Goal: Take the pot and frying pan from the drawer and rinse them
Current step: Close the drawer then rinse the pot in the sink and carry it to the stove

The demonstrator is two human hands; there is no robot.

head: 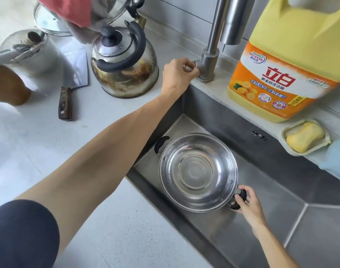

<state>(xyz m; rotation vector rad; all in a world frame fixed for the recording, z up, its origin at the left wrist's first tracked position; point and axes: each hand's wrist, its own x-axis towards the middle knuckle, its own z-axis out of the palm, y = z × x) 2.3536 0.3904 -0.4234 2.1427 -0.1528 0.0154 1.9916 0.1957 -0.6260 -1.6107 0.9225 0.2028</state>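
A shiny steel pot [196, 171] with two black side handles sits in the steel sink [261, 190], mouth up, with a few water drops inside. My right hand [246, 204] grips the pot's near black handle. My left hand [177, 73] reaches far across the counter and is closed around the lever at the base of the steel tap [213, 45]. No water is running from the spout. The frying pan is not in view.
A stained kettle [124, 62] stands left of the tap, with a cleaver [72, 78], a utensil jar [30, 53] and a glass lid [49, 18] beyond. A big yellow detergent jug [288, 60] and a soap dish [305, 137] stand on the sink's back ledge.
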